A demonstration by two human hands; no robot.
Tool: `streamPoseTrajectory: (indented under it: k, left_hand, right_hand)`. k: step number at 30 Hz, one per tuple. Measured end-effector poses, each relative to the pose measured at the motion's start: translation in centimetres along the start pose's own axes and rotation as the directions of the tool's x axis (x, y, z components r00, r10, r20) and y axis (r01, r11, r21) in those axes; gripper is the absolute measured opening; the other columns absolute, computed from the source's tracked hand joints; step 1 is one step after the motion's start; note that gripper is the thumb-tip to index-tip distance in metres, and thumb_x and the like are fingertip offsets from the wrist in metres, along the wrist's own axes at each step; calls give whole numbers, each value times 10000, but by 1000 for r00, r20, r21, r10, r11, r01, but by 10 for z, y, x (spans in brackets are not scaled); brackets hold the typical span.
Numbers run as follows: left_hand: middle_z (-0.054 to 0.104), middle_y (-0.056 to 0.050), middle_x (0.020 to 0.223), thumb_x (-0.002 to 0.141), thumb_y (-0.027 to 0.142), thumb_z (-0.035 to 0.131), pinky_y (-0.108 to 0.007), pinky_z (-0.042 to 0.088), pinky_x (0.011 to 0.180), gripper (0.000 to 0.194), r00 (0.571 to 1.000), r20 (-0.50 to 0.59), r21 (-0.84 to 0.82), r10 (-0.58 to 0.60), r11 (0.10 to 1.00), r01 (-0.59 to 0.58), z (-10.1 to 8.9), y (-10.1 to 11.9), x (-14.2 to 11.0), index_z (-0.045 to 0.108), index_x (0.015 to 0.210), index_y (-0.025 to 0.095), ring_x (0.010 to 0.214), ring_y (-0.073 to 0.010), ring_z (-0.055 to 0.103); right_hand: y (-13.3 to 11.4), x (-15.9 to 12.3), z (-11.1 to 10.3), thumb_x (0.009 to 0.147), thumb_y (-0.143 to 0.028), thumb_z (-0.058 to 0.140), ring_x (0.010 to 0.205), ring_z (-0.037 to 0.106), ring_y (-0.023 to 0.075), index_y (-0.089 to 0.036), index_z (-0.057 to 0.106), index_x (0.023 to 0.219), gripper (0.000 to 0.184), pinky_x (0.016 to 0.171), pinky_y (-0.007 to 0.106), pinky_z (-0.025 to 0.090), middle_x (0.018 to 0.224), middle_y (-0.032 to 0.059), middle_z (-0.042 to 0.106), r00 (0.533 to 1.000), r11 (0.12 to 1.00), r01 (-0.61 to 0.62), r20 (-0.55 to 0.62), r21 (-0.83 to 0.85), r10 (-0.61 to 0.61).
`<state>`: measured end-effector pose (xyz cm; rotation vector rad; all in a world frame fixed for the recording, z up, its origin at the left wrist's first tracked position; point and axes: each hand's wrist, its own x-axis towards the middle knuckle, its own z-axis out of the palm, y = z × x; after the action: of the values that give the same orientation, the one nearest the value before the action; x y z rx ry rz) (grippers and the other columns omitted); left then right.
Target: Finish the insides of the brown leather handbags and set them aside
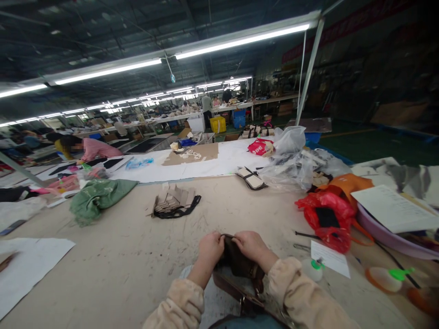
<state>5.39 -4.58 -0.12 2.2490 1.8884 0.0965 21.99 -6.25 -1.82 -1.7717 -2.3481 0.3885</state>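
Note:
Close in front of me, a dark brown leather bag (236, 258) hangs between my two hands at the near edge of the table. My left hand (211, 249) is closed on the bag's upper edge, with the thumb side turned inward. Just to its right, my right hand (252, 244) pinches the same edge, a small gap apart. Straps and a small metal fitting show on the lower part of the bag. Its underside is partly hidden below the frame and behind my right sleeve.
A stack of grey-brown pieces (174, 201) lies ahead, left of a bundle of black-edged pieces (252, 178). Green cloth (103, 198) is at left. On the right are a red plastic bag (329, 219), a purple basin (384, 230) and green-capped bottles (389, 278). A person in pink (99, 153) leans over another table.

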Motion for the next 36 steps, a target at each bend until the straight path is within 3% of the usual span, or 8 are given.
streamPoseTrajectory:
  k: [36]
  left_hand:
    - [643,-63,822,860,372,349,-267,383,636,346,998,-65,-21,14,1000,-15,4,-4,-2,628,813,172,753,-172,598]
  right_hand:
    - [-2,1,-6,894,-419,279,795,586,162,-209,637,835,419,671,236,366,829,48,667,1000,999,18,21,-34,-17]
